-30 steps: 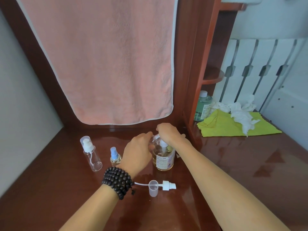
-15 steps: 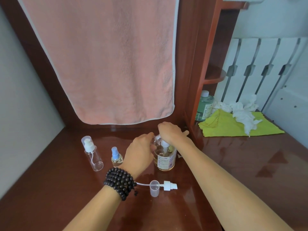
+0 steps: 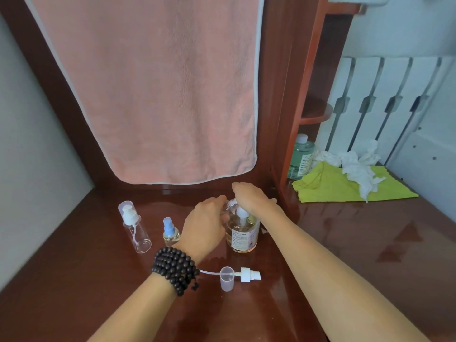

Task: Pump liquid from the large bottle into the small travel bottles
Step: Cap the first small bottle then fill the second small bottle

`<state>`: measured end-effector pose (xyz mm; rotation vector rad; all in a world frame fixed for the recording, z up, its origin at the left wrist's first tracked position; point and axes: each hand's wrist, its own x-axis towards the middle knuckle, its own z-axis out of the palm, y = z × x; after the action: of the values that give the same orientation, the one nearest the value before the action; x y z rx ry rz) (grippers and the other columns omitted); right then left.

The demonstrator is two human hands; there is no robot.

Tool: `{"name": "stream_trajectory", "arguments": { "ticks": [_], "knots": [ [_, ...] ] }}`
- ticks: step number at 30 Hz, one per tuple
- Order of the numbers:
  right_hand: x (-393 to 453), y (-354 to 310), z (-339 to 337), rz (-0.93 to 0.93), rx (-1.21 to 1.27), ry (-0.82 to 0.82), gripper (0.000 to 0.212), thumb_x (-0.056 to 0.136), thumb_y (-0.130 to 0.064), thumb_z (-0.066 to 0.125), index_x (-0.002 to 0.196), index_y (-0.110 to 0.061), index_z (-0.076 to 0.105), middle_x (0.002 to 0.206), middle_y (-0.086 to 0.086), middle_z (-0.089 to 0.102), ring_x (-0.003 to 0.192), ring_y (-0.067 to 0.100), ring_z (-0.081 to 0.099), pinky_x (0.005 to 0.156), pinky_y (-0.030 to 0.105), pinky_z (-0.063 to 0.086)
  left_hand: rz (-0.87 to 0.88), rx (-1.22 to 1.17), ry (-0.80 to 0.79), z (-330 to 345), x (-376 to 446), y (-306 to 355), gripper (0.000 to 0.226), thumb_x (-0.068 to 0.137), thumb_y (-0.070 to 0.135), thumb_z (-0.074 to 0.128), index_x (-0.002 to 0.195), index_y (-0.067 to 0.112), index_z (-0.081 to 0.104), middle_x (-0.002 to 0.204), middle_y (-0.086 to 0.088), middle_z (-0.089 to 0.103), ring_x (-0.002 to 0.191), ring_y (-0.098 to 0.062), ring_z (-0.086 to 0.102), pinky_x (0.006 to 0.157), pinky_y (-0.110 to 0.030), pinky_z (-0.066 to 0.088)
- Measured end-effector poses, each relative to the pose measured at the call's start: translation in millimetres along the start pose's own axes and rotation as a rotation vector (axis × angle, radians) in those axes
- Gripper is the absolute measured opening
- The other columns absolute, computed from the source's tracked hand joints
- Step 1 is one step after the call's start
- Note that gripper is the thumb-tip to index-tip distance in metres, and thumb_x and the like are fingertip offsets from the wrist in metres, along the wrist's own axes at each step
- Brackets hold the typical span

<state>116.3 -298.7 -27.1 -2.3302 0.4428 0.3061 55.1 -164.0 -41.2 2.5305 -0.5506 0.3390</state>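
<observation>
My right hand [image 3: 249, 199] presses down on the pump head of the large bottle [image 3: 243, 234], which stands mid-table. My left hand [image 3: 206, 224] grips an open travel bottle [image 3: 232, 206], tilted, its threaded neck up at the spout. I judge this one mid-fill. At nine o'clock of the large bottle, a blue-capped bottle [image 3: 170, 232] already holds some liquid; farther out, a clear bottle [image 3: 135, 228] looks unfilled. At six o'clock lie a loose pump top [image 3: 249, 274] and its cap [image 3: 227, 278], yet to be refitted.
</observation>
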Motion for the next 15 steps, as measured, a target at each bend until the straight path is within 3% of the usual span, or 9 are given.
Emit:
{"name": "stream_trajectory", "arguments": {
  "ticks": [3,7,10,13,15],
  "knots": [
    [-2,1,-5,0.018,-0.040,0.020,0.044,0.101,-0.028,0.022,0.122,-0.016,0.058,0.132,0.008,0.056,0.129,0.033,0.046,0.110,0.057,0.021,-0.007,-0.001,-0.010,-2,1,-1,0.014,0.088,0.010,0.057,0.100,0.017,0.055,0.093,-0.001,0.062,0.085,-0.026,0.060,0.070,-0.044,0.052],
    [-2,-6,-13,-0.034,-0.025,0.058,0.067,0.091,-0.051,0.015,0.129,-0.017,0.059,0.134,0.010,0.060,0.128,0.034,0.049,0.115,0.058,0.025,0.014,-0.006,-0.002,-13,5,-2,0.013,0.089,0.014,0.057,0.099,0.022,0.054,0.094,0.004,0.061,0.085,-0.022,0.059,0.069,-0.043,0.052],
    [1,-8,-12,-0.049,-0.054,0.059,0.062,0.094,-0.050,0.015,0.128,-0.019,0.057,0.134,0.007,0.058,0.129,0.034,0.047,0.115,0.059,0.022,0.017,0.015,0.019,-12,7,-1,0.016,0.089,0.014,0.057,0.104,0.020,0.055,0.095,0.003,0.060,0.085,-0.022,0.058,0.066,-0.037,0.049],
    [8,-3,-2,-0.057,-0.043,0.016,0.048,0.087,-0.039,0.017,0.106,-0.019,0.056,0.127,0.009,0.060,0.122,0.035,0.051,0.111,0.059,0.031,0.019,0.011,0.015,-4,4,-3,0.015,0.088,0.011,0.057,0.101,0.016,0.055,0.086,0.004,0.055,0.082,-0.025,0.058,0.062,-0.037,0.045],
    [12,1,3,-0.019,-0.029,0.001,0.046,0.092,-0.033,0.020,0.113,-0.018,0.058,0.127,0.008,0.060,0.123,0.034,0.050,0.112,0.058,0.031,0.022,0.004,0.004,0,3,-3,0.014,0.087,0.010,0.058,0.099,0.016,0.054,0.085,0.003,0.056,0.082,-0.027,0.060,0.065,-0.042,0.050]
  ]
}}
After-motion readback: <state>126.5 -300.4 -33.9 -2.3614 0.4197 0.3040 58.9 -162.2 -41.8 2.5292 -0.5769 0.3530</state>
